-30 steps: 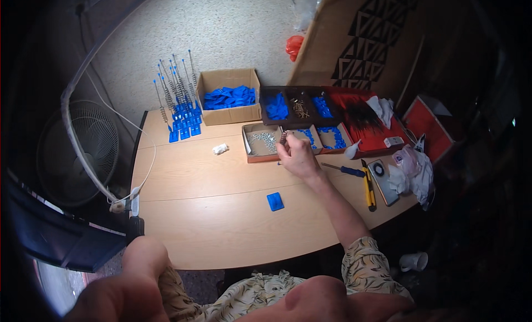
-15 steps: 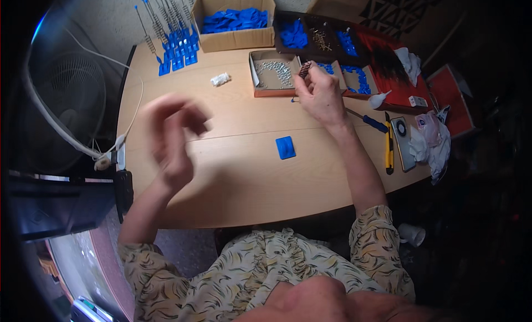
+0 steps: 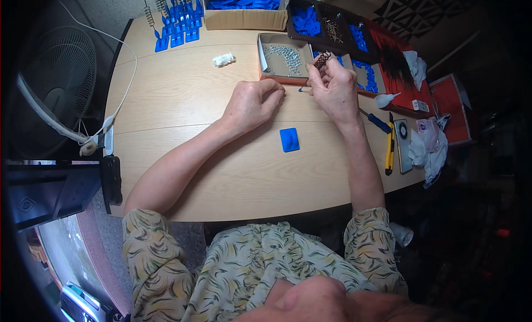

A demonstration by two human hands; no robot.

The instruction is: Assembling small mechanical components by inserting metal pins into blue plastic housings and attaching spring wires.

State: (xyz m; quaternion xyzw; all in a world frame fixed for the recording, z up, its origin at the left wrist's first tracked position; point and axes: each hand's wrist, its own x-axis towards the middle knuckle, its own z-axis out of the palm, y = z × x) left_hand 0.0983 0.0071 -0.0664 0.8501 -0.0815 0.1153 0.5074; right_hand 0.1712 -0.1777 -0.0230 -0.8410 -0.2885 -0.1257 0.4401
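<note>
My right hand (image 3: 338,97) is closed, thumb and fingers pinching a dark coil spring (image 3: 322,59) that sticks out above the fingertips. A small blue tip (image 3: 301,90) shows just left of that hand; whether it belongs to something in the grip I cannot tell. My left hand (image 3: 247,105) rests low over the table, fingers curled and pinched together by the near edge of a shallow cardboard box (image 3: 264,50). Anything in its fingertips is hidden. Small silver pieces (image 3: 288,60) lie scattered in the box. Nearer me sits a blue square base (image 3: 288,139) with a raised middle.
Blue bases with springs (image 3: 177,28) stand at the back left, beside a carton of blue parts (image 3: 246,18). A dark compartment tray (image 3: 327,44) lies back right. On the right are a screwdriver (image 3: 378,122), yellow cutter (image 3: 389,144) and phone (image 3: 403,147). White crumpled wad (image 3: 224,60).
My left hand has swung right and away from me, from the table's left side to the silver-piece box, its fingers now pinched. The right hand keeps the spring beside the box.
</note>
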